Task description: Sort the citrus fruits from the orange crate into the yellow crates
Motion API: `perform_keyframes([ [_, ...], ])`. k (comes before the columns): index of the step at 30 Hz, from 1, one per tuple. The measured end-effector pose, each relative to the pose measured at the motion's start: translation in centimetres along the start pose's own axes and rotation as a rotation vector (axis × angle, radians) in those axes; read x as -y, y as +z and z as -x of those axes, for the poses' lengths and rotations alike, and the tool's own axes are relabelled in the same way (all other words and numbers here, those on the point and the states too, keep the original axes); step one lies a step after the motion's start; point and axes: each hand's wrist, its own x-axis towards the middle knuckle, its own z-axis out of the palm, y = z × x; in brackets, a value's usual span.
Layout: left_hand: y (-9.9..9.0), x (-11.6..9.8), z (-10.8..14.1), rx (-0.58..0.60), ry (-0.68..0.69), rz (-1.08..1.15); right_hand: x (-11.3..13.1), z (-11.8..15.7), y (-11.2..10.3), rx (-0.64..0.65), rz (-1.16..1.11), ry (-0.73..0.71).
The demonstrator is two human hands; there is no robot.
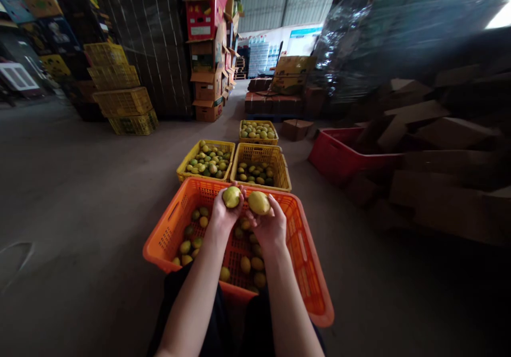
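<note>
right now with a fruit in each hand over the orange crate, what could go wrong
1. Each fruit is held only at the fingertips: the left hand grips one fruit and the right hand another. Either could slip and bruise on those in the orange crate.
2. The three yellow crates ahead hold similar fruit, so one might land in the wrong crate.

Both forearms extended, left hand (224, 214) and right hand (268, 225) cupped closed
</note>
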Motion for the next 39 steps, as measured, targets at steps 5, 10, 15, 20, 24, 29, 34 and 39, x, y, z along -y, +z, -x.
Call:
perform_keyframes([
  [5,-0.2,0.3,-0.1,-0.034,0.039,0.037,-0.3,-0.1,0.1,0.015,0.018,-0.008],
  [10,0.3,0.5,0.1,-0.063,0.075,0.008,-0.5,-0.1,0.0,0.019,0.053,-0.018],
  [15,0.4,0.6,0.2,-0.050,0.085,-0.056,-0.6,-0.2,-0.1,-0.024,0.048,-0.040],
  [20,0.4,0.8,0.3,-0.009,0.068,-0.105,-0.6,-0.5,-0.3,-0.057,0.040,-0.056],
  [24,0.4,1.0,0.3,0.001,0.056,-0.127,-0.6,-0.6,-0.3,-0.108,0.001,-0.076],
  [29,0.4,1.1,0.2,0.015,0.019,-0.130,-0.5,-0.5,-0.1,-0.123,-0.024,-0.083],
  [34,0.4,1.2,0.1,0.018,0.019,-0.141,-0.5,-0.6,-0.2,-0.141,-0.052,-0.068],
  [39,0.4,1.2,0.1,0.011,0.018,-0.137,-0.6,-0.7,-0.4,-0.181,-0.070,-0.079],
])
